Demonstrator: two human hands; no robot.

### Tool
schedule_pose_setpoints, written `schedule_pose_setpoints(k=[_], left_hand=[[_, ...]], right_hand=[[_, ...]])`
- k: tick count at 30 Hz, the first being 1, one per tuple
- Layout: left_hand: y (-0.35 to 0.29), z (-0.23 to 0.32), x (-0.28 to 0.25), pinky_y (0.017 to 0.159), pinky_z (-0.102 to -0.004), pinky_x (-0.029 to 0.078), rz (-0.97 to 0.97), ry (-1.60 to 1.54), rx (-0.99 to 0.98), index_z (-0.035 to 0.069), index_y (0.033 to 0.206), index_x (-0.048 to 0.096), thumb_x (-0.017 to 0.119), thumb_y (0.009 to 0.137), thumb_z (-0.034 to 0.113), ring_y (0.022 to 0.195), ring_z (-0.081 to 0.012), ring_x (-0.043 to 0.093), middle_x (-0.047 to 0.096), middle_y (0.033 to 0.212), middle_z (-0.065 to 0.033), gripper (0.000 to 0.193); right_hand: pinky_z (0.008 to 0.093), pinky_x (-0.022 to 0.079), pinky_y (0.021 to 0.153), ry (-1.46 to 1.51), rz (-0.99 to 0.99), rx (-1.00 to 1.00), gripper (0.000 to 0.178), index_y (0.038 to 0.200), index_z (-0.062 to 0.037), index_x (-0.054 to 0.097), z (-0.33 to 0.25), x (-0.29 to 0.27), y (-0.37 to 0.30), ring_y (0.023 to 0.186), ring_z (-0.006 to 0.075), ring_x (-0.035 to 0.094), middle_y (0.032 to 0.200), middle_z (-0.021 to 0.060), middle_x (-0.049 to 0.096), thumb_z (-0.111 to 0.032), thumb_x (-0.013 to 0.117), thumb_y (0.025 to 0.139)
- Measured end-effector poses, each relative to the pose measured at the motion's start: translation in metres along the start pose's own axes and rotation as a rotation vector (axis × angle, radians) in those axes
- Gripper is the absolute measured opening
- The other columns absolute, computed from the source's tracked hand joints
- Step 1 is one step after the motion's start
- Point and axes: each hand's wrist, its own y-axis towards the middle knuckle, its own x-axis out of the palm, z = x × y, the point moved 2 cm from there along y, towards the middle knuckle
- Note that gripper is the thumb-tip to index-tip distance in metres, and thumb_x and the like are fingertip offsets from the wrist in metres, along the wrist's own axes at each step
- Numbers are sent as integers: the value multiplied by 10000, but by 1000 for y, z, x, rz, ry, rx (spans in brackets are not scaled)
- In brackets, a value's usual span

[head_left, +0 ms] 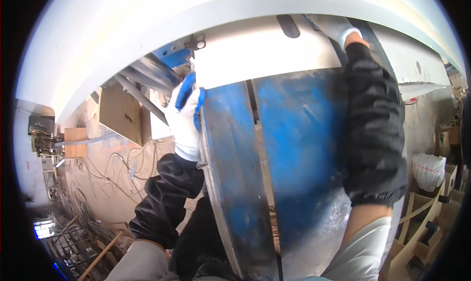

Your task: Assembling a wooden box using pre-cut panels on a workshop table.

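My left hand point(184, 116), in a white glove with blue-coated fingers, is at the near left corner of a bright white flat sheet point(265, 50). Its fingers are apart, touching or very near the corner and the edge of the scuffed blue metal table point(304, 119). The sheet lies on the far part of that table and has a dark oblong slot near its far edge. Reaching forward, my right hand point(333, 26) rests at the sheet's far right side, gloved the same way. Its fingers look stretched out, partly cut off by the pale overhead machine edge.
A large white curved machine body point(245, 1) arches over the table's far side. Left of the table are metal tubes point(142, 94), a tan board point(120, 112) and loose cables on the floor point(117, 166). At right stand a white sack point(429, 170) and wooden crates point(422, 232).
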Motion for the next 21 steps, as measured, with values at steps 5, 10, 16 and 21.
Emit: schedule_pose_setpoints(k=[5, 10, 16, 21], left_hand=[[-4, 12, -2, 959, -274, 489, -3, 147, 71, 3, 1359, 656, 758, 966, 144, 1055, -124, 605, 671, 1197, -49, 429], [-2, 3, -6, 962, -281, 493, 33, 80, 24, 17, 1363, 655, 760, 964, 135, 1038, -123, 587, 638, 1182, -28, 429], [-3, 9, -3, 991, -278, 492, 43, 39, 24, 18, 1362, 652, 754, 970, 118, 1068, -125, 587, 626, 1199, -27, 418], [0, -2, -7, 980, -270, 497, 24, 14, -11, 10, 1370, 645, 753, 971, 117, 1054, -123, 593, 633, 1188, -22, 427]], right_hand=[[469, 503, 1063, -455, -80, -445, 567, 1412, -105, 626, -3, 21, 45, 1183, 403, 679, 1226, 260, 709, -527, 505, 1053], [442, 530, 970, -206, -185, -269, 572, 1419, -112, 612, -8, 50, 66, 1100, 359, 712, 1087, 227, 735, -536, 519, 1047], [434, 529, 950, -23, -217, -175, 589, 1424, -100, 603, -11, 40, 63, 1080, 357, 715, 1052, 213, 736, -542, 528, 1041], [428, 528, 934, 127, -217, -121, 603, 1428, -91, 595, -4, 22, 57, 1063, 354, 717, 1023, 201, 737, -546, 536, 1037]])
